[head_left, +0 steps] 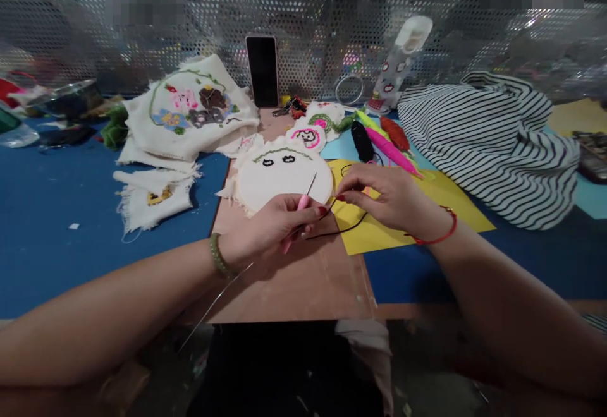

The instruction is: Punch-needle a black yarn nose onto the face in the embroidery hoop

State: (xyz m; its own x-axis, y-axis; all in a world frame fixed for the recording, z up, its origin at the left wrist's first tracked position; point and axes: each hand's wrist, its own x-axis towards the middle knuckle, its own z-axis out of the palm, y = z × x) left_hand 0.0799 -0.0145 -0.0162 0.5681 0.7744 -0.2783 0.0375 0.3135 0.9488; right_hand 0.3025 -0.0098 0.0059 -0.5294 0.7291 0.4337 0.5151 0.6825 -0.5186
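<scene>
My left hand (270, 227) grips a pink-handled punch needle (300, 207) whose metal tip points up over a round embroidery hoop (283, 180). White cloth stretched in the hoop carries a green arc and two black eyes. A thin wire (215, 303) trails back from the left hand toward me. My right hand (389, 199) pinches a black thread (341, 230) just right of the needle. The thread loops across a yellow sheet (427, 205).
Embroidered cloths (190, 110) lie at the back left, a black phone (262, 69) leans on the perforated wall, and yarn skeins (384, 139) sit beside a striped fabric (493, 136). A brown board (294, 284) spans the blue table (57, 215).
</scene>
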